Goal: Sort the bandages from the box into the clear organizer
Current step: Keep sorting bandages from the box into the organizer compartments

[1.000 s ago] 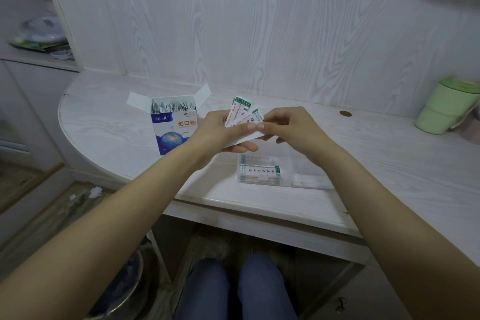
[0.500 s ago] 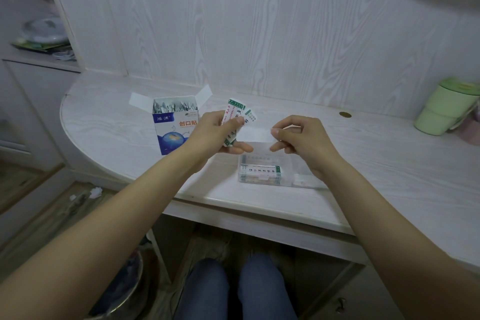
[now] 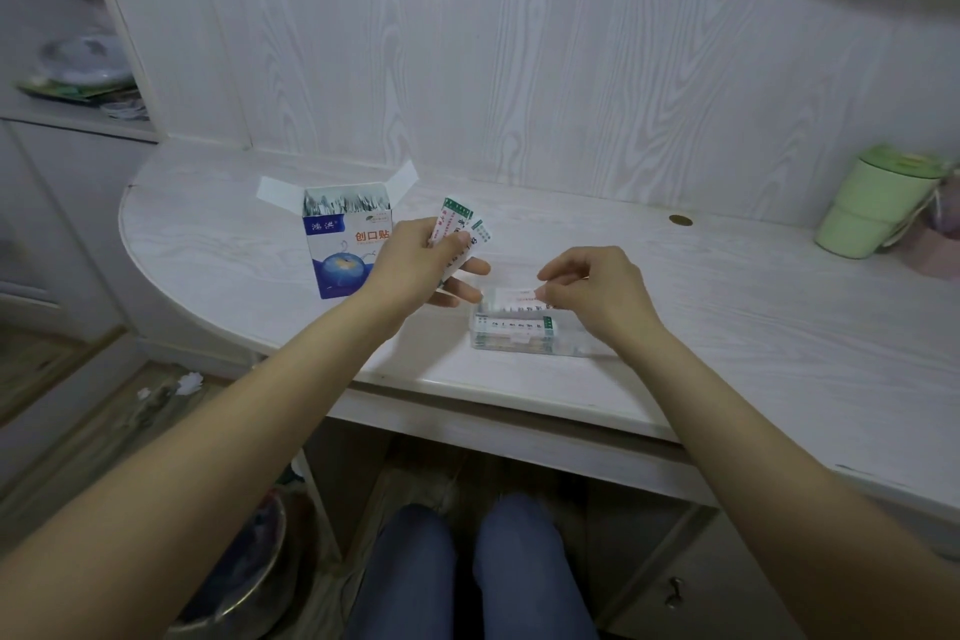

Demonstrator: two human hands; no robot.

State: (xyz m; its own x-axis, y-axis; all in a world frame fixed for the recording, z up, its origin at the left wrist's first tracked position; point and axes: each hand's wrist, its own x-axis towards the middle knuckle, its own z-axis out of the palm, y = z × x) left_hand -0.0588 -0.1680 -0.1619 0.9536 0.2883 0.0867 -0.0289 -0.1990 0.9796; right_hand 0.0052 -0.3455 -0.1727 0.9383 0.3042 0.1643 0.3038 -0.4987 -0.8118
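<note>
White desk (image 3: 727, 327): bandage (image 3: 511, 299) between right-hand fingers (image 3: 545, 294), over organizer (image 3: 519, 340).

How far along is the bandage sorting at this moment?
Partly done. Some bandages already lie stacked in the clear organizer. In hand: the right hand pinches one bandage just over the organizer, while the left hand grips a few more bandages. Left: the open box still looks packed with wrapped strips.
</note>
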